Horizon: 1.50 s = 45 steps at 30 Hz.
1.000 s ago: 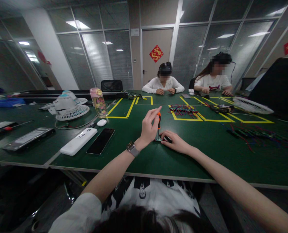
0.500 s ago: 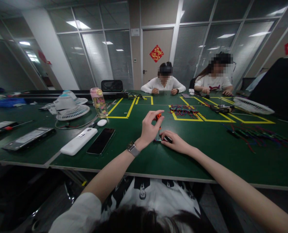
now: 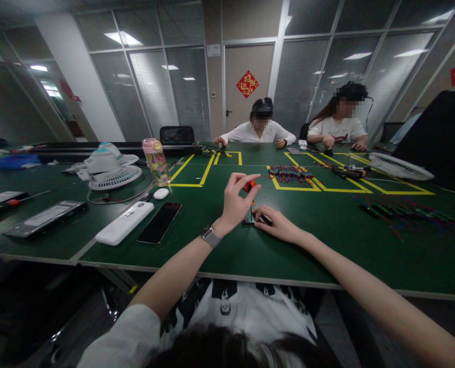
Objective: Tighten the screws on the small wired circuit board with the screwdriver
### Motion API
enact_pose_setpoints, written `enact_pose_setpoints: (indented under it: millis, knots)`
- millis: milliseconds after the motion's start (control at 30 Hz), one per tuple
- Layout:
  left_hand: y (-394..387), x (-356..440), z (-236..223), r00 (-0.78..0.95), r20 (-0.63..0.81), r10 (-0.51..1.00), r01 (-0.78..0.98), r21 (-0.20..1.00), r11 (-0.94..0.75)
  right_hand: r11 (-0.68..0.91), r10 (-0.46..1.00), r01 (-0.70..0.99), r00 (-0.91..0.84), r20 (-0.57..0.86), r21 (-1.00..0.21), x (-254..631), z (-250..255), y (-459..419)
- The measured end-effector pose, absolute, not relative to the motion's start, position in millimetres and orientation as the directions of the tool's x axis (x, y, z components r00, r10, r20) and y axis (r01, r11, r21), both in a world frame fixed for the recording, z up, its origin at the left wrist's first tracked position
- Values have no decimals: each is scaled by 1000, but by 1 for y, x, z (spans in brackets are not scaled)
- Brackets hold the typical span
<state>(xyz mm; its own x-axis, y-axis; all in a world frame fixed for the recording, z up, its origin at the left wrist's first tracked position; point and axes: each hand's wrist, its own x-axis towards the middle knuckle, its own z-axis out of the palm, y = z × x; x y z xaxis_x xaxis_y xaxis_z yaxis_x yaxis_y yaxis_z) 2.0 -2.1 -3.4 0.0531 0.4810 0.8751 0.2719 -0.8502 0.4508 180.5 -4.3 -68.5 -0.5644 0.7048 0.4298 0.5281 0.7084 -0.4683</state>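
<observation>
An orange-handled screwdriver [image 3: 251, 185] stands upright in front of me, its thin shaft pointing down. My left hand [image 3: 238, 200] has its fingers curled round the handle, thumb on the near side. Under the shaft's tip lies a small circuit board [image 3: 247, 222] on the green table. Low at the board's right side, my right hand [image 3: 276, 223] is closed with its fingertips on the board's edge. A small black part [image 3: 264, 220] shows beneath those fingers; what it is I cannot make out.
Left of my hands lie a black phone [image 3: 160, 223], a white power bank [image 3: 125, 223] and a hard drive [image 3: 47, 219]. Beyond stand a bottle [image 3: 157, 162] and a fan [image 3: 114, 171]. Wired boards [image 3: 290, 174] sit inside yellow tape. Two people work across the table.
My hands hold almost the same place, with the left fingers shifted slightly about the handle. Across the table, one person's hand has reached out toward the left.
</observation>
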Motion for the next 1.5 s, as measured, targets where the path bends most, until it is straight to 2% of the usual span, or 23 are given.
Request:
enact_pose_setpoints:
  millis: [133,333,567,800,1033,1267,1500]
  knots:
    - [-2,0,-4,59,876,478,294,443,-847,696,718,536,-552,425,-479,181,-70,-4]
    - [2,2,-7,119,854,506,134,491,-861,678,734,547,-532,421,-491,181,-71,-4]
    - [-3,1,-3,49,883,467,293,434,-852,674,738,544,-522,428,-499,180,-70,-4]
    - [-2,0,-3,151,863,481,169,457,-873,675,737,542,-524,427,-500,180,-69,-6]
    - [-4,2,-1,94,880,465,257,430,-865,679,733,540,-532,424,-497,180,-70,-5]
    - [-2,1,-4,156,861,483,138,466,-874,677,736,545,-529,423,-495,180,-70,-4]
    - [-4,2,-2,73,878,474,247,444,-861,682,731,543,-531,428,-491,180,-70,-6]
